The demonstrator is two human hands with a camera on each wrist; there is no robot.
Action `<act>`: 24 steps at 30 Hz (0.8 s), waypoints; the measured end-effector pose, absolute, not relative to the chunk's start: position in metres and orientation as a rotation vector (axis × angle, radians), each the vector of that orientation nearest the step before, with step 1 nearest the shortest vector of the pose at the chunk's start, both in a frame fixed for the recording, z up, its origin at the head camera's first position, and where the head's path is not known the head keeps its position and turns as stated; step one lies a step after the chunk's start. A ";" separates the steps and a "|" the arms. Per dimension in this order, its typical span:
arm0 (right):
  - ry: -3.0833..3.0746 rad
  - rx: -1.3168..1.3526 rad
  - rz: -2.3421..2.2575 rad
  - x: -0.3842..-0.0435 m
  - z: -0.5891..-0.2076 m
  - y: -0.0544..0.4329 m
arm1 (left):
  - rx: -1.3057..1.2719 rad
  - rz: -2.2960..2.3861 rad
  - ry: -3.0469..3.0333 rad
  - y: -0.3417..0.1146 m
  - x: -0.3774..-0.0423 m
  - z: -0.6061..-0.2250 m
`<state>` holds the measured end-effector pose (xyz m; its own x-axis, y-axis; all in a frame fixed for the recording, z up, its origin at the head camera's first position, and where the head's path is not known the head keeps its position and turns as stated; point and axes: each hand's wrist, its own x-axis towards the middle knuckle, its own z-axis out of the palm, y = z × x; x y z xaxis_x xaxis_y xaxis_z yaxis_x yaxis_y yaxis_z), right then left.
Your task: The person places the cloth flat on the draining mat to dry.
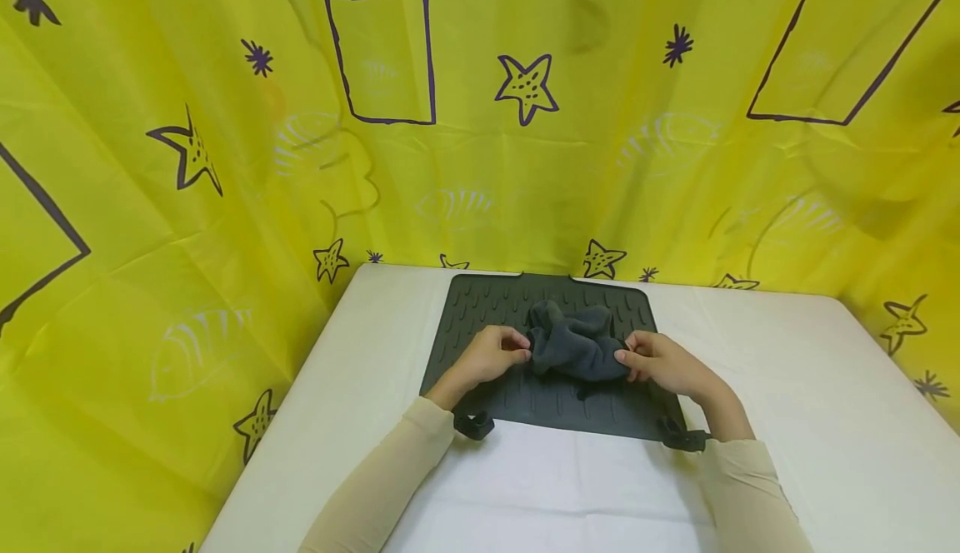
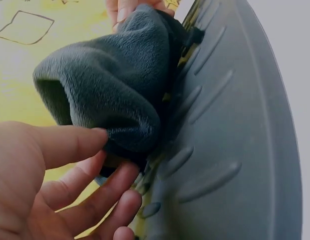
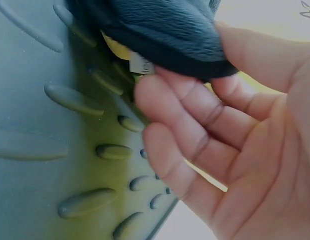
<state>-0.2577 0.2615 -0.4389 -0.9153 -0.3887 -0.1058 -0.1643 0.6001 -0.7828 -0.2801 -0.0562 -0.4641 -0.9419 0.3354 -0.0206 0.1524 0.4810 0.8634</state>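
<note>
A bunched, dark grey fleece cloth (image 1: 573, 345) with a black bound edge lies over the dark ridged rubber mat (image 1: 495, 399). My left hand (image 1: 491, 353) pinches its left end between thumb and fingers. At the opposite end, my right hand (image 1: 663, 361) grips the edge, thumb on top and fingers beneath. The left wrist view shows folds of soft pile in the fleece cloth (image 2: 109, 75) and a small black piece (image 2: 195, 36) by its far edge. Under the hem, a white label (image 3: 140, 65) shows in the right wrist view. The cloth's underside is mostly hidden.
The mat sits on a white-covered table (image 1: 795, 370), near its back edge. A yellow curtain (image 1: 465, 161) with stars and rectangles hangs behind and to the left. Black straps (image 1: 474, 426) are around both wrists, below beige sleeves (image 1: 390, 470).
</note>
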 end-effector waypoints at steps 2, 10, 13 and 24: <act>2.569 -0.443 -1.249 -0.259 -0.439 0.262 | 0.414 1.490 2.491 -0.055 -0.279 -0.463; 2.580 -0.392 -1.342 -0.259 -0.435 0.259 | 0.424 1.561 2.454 -0.050 -0.276 -0.463; 2.589 -0.374 -1.351 -0.259 -0.436 0.259 | 0.425 1.584 2.453 -0.049 -0.275 -0.464; 2.652 -0.326 -1.312 -0.260 -0.437 0.262 | 0.397 1.784 2.363 -0.059 -0.285 -0.459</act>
<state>-0.2604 0.2625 -0.4366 -0.9627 -0.2661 -0.0501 -0.1216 0.5903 -0.7980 -0.2848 -0.0594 -0.4588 -0.9531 0.3003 0.0366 0.1174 0.2558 0.9596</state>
